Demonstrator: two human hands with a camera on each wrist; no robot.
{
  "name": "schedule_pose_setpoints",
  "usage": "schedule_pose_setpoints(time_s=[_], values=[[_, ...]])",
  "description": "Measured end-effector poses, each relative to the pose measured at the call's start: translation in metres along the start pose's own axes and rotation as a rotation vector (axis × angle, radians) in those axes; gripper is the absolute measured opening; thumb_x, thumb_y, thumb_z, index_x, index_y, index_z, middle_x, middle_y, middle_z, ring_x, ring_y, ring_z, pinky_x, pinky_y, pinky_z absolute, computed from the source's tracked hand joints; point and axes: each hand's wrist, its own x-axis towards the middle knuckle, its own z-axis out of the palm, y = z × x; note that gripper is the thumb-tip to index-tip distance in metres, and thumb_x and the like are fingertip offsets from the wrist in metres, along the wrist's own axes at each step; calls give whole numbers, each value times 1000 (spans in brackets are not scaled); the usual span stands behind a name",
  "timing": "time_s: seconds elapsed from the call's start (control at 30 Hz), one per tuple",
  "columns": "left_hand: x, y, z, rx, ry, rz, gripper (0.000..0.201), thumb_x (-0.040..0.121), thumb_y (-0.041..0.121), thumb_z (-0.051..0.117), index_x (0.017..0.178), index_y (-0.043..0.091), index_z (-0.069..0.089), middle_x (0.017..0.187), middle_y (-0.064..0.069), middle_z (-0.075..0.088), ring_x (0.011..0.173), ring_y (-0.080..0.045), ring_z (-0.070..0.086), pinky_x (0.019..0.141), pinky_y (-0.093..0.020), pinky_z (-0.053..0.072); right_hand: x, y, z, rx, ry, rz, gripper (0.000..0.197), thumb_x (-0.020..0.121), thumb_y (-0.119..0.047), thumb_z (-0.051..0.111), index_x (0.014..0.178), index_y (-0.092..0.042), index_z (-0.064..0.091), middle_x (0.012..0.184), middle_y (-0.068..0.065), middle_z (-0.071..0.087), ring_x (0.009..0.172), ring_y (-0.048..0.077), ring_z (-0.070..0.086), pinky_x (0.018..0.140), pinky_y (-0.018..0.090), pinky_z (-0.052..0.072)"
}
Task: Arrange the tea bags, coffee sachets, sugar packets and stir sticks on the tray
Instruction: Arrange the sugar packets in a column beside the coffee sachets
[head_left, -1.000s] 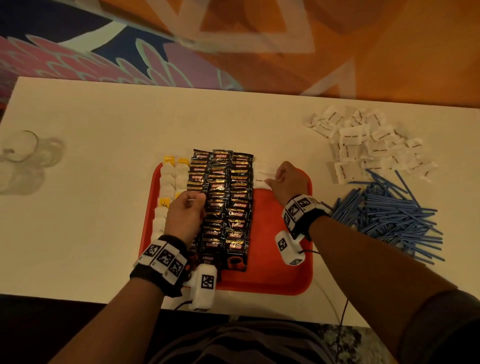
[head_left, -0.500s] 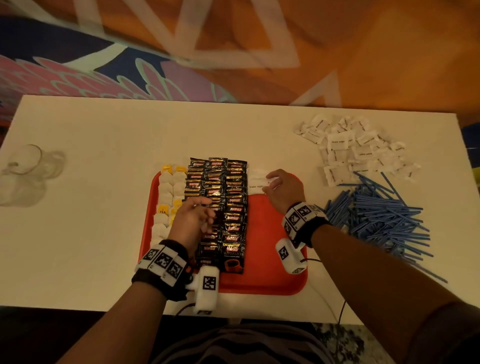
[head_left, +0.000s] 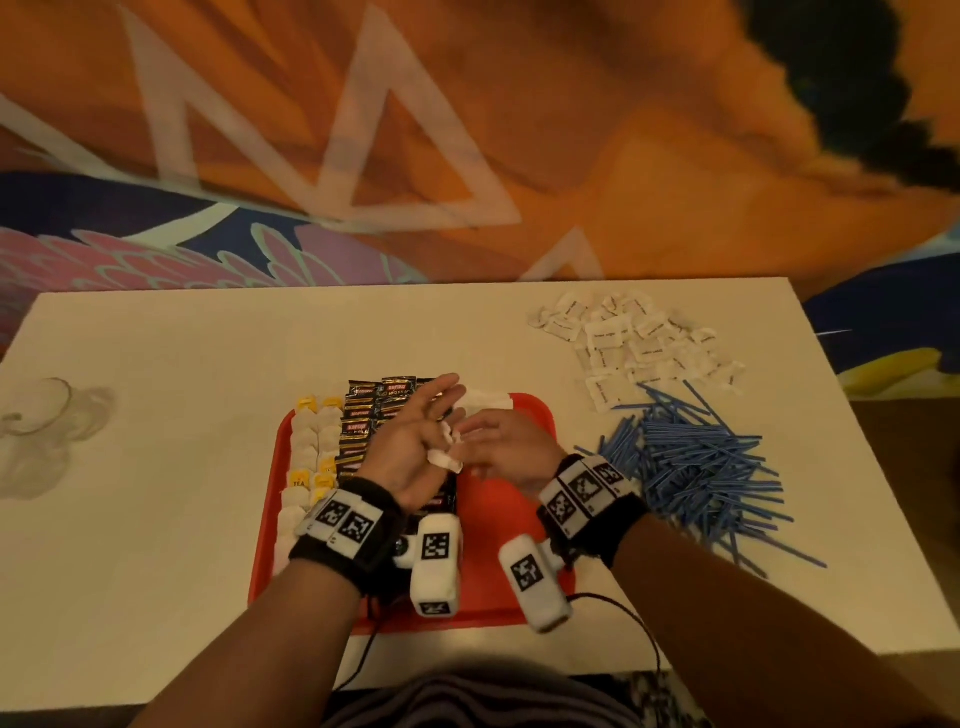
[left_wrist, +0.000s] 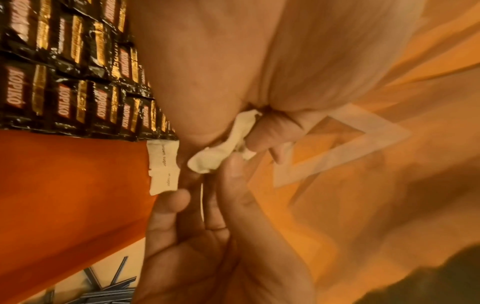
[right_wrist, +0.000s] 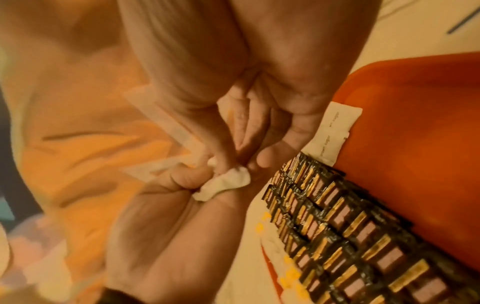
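**Two hands meeting over the red tray (head_left: 488, 519)**
We see the left hand (head_left: 410, 447) palm up above the coffee sachets (head_left: 363, 415), its fingers straight and spread and its thumb pinning a crumpled sugar packet (head_left: 445, 460) to the palm. The right hand (head_left: 511, 449) pinches the same packet. Two flat packets (head_left: 488, 400) lie at the tray's far edge, and stir sticks (head_left: 696, 467) lie near the desk's (head_left: 182, 493) right edge.

Coffee sachets (left_wrist: 62, 98) read KOPIKO, sugar packets (left_wrist: 164, 156) "brown sugar", tea bags (head_left: 300, 480) TEA.
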Motion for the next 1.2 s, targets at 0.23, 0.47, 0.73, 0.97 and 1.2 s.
schedule_pose_setpoints(time_s=[0.23, 0.47, 0.73, 0.97, 1.2], values=[[-5, -2, -1, 200, 17, 21, 23, 95, 5, 58, 117, 7, 64, 109, -11, 67, 95, -20, 65, 71, -28, 56, -12, -16, -12, 102, 190, -134, 25, 79, 10, 71, 96, -8, 67, 75, 6, 62, 55, 12, 56, 56, 22, 49], [0, -8, -4, 302, 146, 186, 9, 95, 5, 61, 97, 8, 69, 90, -6, 72, 81, -18, 63, 65, -27, 51, -13, -10, -11, 89, 227, -124, 26, 76, 12, 72, 82, -9, 58, 83, 10, 62, 59, 17, 60, 56, 25, 53], [0, -11, -5, 584, 119, 275, 14, 88, 3, 70, 99, 11, 70, 59, 6, 62, 65, -16, 60, 71, -36, 49, -13, -11, -17, 59, 217, -112, 17, 80, -12, 79, 93, -9, 69, 86, 6, 70, 73, 11, 63, 59, 24, 51], [-1, -13, -9, 491, 128, 241, 17, 92, -1, 62, 104, 9, 69, 71, 3, 70, 80, -20, 66, 75, -35, 52, -8, -6, -23, 181, 273, -27, 13, 87, -18, 71, 94, -7, 69, 93, 13, 72, 76, 19, 63, 59, 27, 48], [-2, -14, -14, 522, 72, 182, 26, 91, -3, 63, 111, 13, 68, 86, -8, 69, 81, -19, 64, 68, -29, 52, -8, -7, -19, 10, 283, -84, 9, 79, -4, 77, 85, -8, 72, 80, 10, 70, 64, 14, 61, 61, 25, 51]])
